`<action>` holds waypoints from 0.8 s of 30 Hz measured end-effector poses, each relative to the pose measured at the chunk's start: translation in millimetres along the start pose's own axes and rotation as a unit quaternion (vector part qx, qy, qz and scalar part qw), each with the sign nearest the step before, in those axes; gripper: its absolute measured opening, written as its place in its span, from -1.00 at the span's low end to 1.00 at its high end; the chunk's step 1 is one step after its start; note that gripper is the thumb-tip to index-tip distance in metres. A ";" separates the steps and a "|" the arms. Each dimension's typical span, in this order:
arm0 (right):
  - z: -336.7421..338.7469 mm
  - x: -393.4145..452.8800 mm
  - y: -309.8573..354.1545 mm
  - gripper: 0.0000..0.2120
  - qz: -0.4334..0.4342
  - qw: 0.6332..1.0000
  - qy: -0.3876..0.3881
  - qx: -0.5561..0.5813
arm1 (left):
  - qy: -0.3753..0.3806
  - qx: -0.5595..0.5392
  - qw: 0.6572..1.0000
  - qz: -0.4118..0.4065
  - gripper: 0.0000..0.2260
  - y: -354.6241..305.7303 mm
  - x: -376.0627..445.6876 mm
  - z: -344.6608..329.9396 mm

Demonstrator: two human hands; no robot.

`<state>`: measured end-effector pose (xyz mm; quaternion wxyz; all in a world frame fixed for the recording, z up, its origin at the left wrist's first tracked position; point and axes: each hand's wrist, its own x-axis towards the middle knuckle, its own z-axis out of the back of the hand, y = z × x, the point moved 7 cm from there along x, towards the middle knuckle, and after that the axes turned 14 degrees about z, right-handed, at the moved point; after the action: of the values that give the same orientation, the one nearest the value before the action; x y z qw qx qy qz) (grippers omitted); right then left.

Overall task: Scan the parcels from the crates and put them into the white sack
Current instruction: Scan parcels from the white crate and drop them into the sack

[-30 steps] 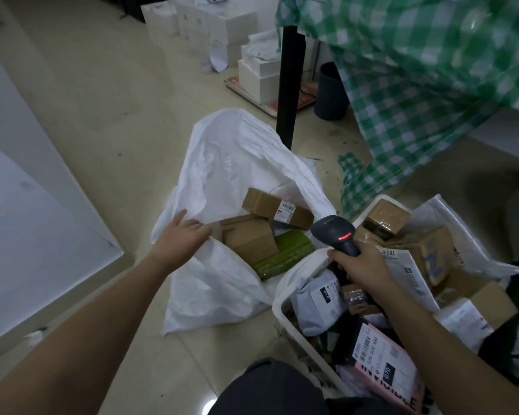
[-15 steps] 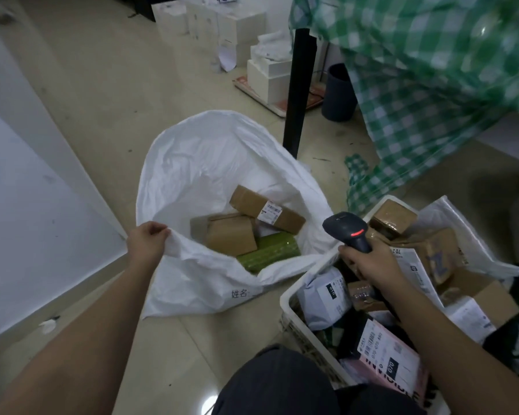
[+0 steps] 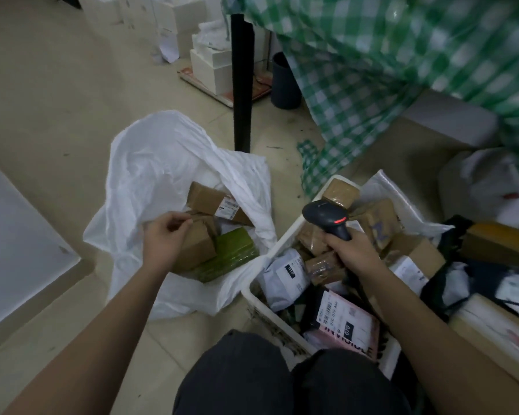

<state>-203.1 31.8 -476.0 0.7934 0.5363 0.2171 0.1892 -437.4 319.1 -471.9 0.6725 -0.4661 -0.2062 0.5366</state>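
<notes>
The person's dark-trousered knees (image 3: 282,381) occupy the nearest part of the head view, above a beige tiled floor (image 3: 72,100).

Just beyond the knees, on the right, stands a white plastic crate (image 3: 259,307) filled with parcels. Nearest in it lies a pink flat mailer with a white barcode label (image 3: 346,327). Beside it, toward the sack, lies a grey-white poly mailer with a black tag (image 3: 285,277). Small brown cardboard parcels wrapped in clear tape (image 3: 322,266) sit in the middle of the crate, and a square brown taped box (image 3: 340,191) sits at its far corner.

The right hand (image 3: 352,253) is over the crate. Its fingers are wrapped fully round the handle of a black handheld barcode scanner with a red indicator light (image 3: 325,217); the scanner head projects up and away from the hand.

Left of the crate, touching its wall, the white woven plastic sack (image 3: 150,175) lies on the floor with its mouth open. The left hand (image 3: 162,238) is at the near rim of the mouth, thumb and fingertips drawn together; whether they pinch the sack fabric cannot be determined. Inside the sack are a brown cardboard box (image 3: 197,247) directly under the hand, a green film-wrapped rectangular parcel (image 3: 231,256) just beside it, and a long brown carton with a white label (image 3: 213,202) behind both.

Farther off, a black upright post (image 3: 241,82) rises behind the sack. A green-and-white checked cloth (image 3: 372,70) hangs on the right, a dark cylindrical bin (image 3: 283,82) stands beside it, and stacked white cartons (image 3: 210,64) sit at the far edge.
</notes>
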 end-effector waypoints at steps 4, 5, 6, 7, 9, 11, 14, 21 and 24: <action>39.9 -10.2 -18.1 -0.88 -0.022 0.997 -0.079 0.014 | 0.097 -0.022 0.993 -0.055 -0.95 -49.8 -10.9 -63.1; 48.5 -13.5 -24.3 -0.87 -0.033 0.995 -0.096 0.022 | 0.124 -0.026 0.990 -0.064 -0.95 -60.5 -13.4 -81.2; 57.1 -17.5 -30.8 -0.85 -0.045 0.992 -0.115 0.025 | 0.149 -0.025 0.986 -0.066 -0.95 -68.3 -15.0 -100.2; 65.2 -21.7 -37.7 -0.82 -0.057 0.989 -0.134 0.024 | 0.172 -0.018 0.982 -0.069 -0.93 -77.0 -18.6 -119.4; 80.1 -29.7 -48.2 -0.79 -0.069 0.982 -0.173 0.025 | 0.216 -0.003 0.974 -0.075 -0.91 -91.4 -26.7 -161.0; 89.7 -34.9 -55.9 -0.80 -0.076 0.978 -0.193 0.034 | 0.269 0.016 0.960 -0.081 -0.91 -102.2 -39.2 -203.8; 100.4 -39.1 -63.9 -0.81 -0.082 0.973 -0.208 0.052 | 0.353 0.039 0.933 -0.055 -0.82 -108.4 -59.4 -261.5; 107.9 -32.6 -75.4 -0.80 -0.091 0.965 -0.232 0.082 | 0.382 0.154 0.901 -0.136 -0.60 -108.3 -82.6 -331.0; 103.5 -25.5 -74.0 -0.83 -0.086 0.968 -0.222 0.084 | 0.370 0.174 0.897 -0.166 -0.93 -108.9 -84.9 -334.3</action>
<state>-162.8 -87.5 -507.2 0.7869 0.6092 0.0960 -0.0219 -148.5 107.1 -521.2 0.8502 -0.4653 0.0798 0.2331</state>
